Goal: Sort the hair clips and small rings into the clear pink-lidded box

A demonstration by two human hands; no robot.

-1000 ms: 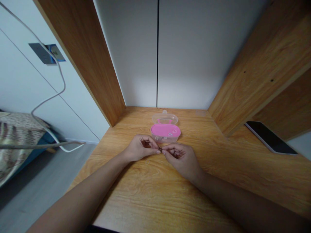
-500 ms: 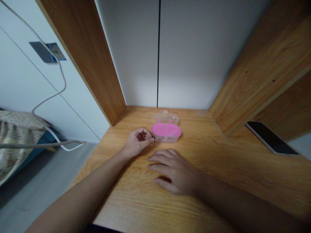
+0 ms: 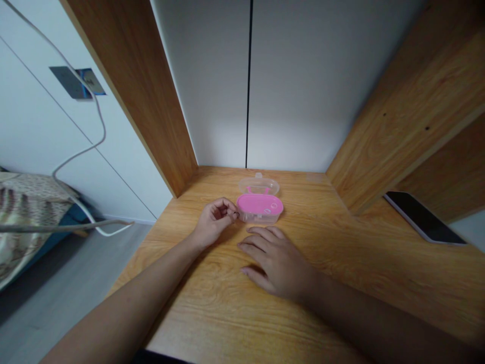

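On the desk stands a small clear plastic case [image 3: 261,218] with a pink top surface [image 3: 258,203]. Its transparent lid [image 3: 271,185] is swung open toward the wall. Two small, pale ring-like shapes show at the right end of the pink surface. My left hand [image 3: 215,221] is closed in a pinch at the left end of the case. A tiny dark thing shows at its fingertips, too small to name. Just in front of the case, my right hand [image 3: 275,263] hovers or rests over the desk with fingers spread, holding nothing.
A dark-screened phone or tablet [image 3: 424,217] leans at the right. Wooden panels [image 3: 129,76] flank the desk [image 3: 227,308], and a pale wall [image 3: 212,101] closes the back. At the left hang a white cable [image 3: 102,126] and a rod [image 3: 68,227] over patterned bedding [image 3: 26,202].
My right hand has shifted slightly right and toward the case, its fingers still spread. My left hand keeps its pinch beside the case, almost unmoved. The view has shifted a little.
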